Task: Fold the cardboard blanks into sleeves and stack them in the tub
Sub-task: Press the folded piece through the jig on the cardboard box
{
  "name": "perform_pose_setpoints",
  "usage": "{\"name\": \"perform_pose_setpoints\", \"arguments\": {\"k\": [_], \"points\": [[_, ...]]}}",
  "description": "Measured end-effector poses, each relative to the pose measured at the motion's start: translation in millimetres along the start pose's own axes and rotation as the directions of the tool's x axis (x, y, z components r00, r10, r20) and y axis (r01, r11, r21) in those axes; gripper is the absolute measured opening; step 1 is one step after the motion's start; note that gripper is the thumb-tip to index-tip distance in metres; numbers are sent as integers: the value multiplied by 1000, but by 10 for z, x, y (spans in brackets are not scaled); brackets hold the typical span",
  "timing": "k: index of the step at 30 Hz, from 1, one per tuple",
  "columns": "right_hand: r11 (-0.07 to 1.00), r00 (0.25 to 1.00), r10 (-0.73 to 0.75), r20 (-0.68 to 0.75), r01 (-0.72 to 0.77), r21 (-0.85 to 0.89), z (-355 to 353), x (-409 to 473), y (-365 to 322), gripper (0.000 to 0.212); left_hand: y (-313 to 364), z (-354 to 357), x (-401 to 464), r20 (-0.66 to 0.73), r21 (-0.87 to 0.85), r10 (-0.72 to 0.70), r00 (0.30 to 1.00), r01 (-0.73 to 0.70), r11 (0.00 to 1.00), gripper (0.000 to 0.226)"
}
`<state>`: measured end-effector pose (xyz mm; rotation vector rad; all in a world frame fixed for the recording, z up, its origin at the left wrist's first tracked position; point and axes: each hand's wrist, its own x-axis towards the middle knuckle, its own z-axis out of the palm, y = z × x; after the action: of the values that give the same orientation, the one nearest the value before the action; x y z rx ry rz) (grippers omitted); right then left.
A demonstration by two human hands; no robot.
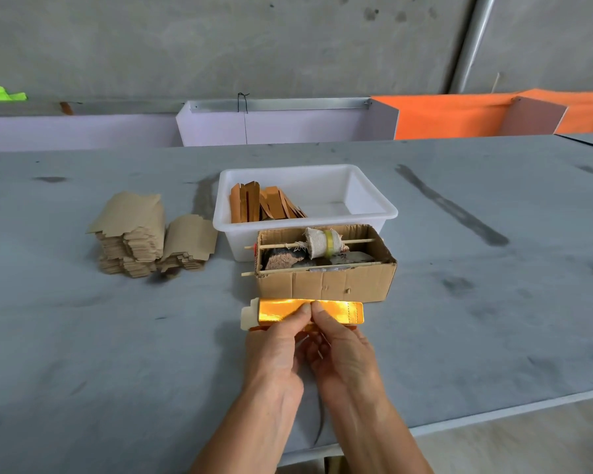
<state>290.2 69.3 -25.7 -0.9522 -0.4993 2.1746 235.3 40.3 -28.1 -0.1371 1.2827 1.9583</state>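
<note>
A shiny gold cardboard blank (343, 311), partly folded, lies lengthwise in front of me above the grey table. My left hand (274, 350) and my right hand (343, 350) both pinch it at its middle, thumbs side by side on the top face. A pale tab sticks out at its left end. The white tub (374, 203) stands behind, with several folded orange-brown sleeves (264, 203) leaning in its left part. Two stacks of flat brown blanks (141, 234) sit left of the tub.
A small open cardboard box (322, 285) stands between the tub and my hands, with a cloth-wrapped roll on a wooden stick and dark lumps inside. Lilac and orange bins (288, 128) line the wall behind the table. The table's front edge runs close on the right.
</note>
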Motion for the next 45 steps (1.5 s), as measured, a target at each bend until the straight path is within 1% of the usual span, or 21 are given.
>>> {"name": "perform_pose_setpoints", "arguments": {"k": [2,4,8,10,12,14,15,17,18,19,21,25,28,31,34,36,40,43,45], "points": [[1000,999,-5,-42,4,-5,4,18,-31,13,-7,-11,-13,3,-3,13,1000,-13,1000,8],[999,996,-47,-71,45,-26,2,29,-52,16,-18,-35,-20,14,-2,42,999,-42,999,12],[982,981,-156,-116,141,-126,-15,70,-72,16,-110,-46,-91,80,85,116,990,-123,989,5],[971,978,-176,-111,154,-182,-25,87,-81,14,-132,-49,-98,53,103,139,989,-144,984,8],[967,984,-155,-83,134,-218,-40,94,-101,12,-117,-56,-76,20,75,136,991,-137,988,13],[976,993,-102,-55,89,-199,-69,88,-128,15,-93,-64,-50,2,33,125,992,-125,992,17],[979,997,-75,-35,68,-190,-84,83,-144,16,-83,-63,-43,5,18,122,993,-122,992,17],[978,998,-54,14,56,-200,-92,62,-152,11,-75,-58,-42,19,6,116,993,-116,993,15],[977,998,-61,25,65,-202,-91,53,-140,11,-77,-54,-41,27,15,112,993,-112,994,13],[976,997,-77,14,78,-202,-90,49,-127,15,-83,-53,-44,34,26,108,994,-109,994,11],[966,990,-138,-39,126,-228,-97,59,-111,22,-105,-57,-56,38,44,110,993,-112,993,11],[938,972,-226,-58,201,-282,-106,69,-105,19,-102,-66,-70,24,62,134,991,-135,989,11],[935,976,-213,-51,189,-299,-92,67,-118,16,-60,-67,-48,5,27,91,996,-92,995,8],[933,979,-197,-59,169,-319,-95,73,-159,20,-40,-75,-39,21,18,51,998,-51,999,8],[923,972,-225,-71,189,-336,-99,77,-205,21,-23,-104,-20,10,4,55,998,-55,998,12],[908,959,-266,-98,215,-360,-113,90,-225,22,-7,-128,3,-24,-10,71,997,-71,997,16],[909,948,-281,-152,212,-359,-117,95,-247,21,40,-194,34,-72,-25,145,987,-147,989,9],[901,951,-277,-138,208,-380,-88,88,-271,20,74,-233,21,-51,40,206,977,-204,978,9],[892,958,-270,-99,211,-400,-43,64,-335,21,128,-235,-4,-27,64,266,964,-264,962,8]]}}
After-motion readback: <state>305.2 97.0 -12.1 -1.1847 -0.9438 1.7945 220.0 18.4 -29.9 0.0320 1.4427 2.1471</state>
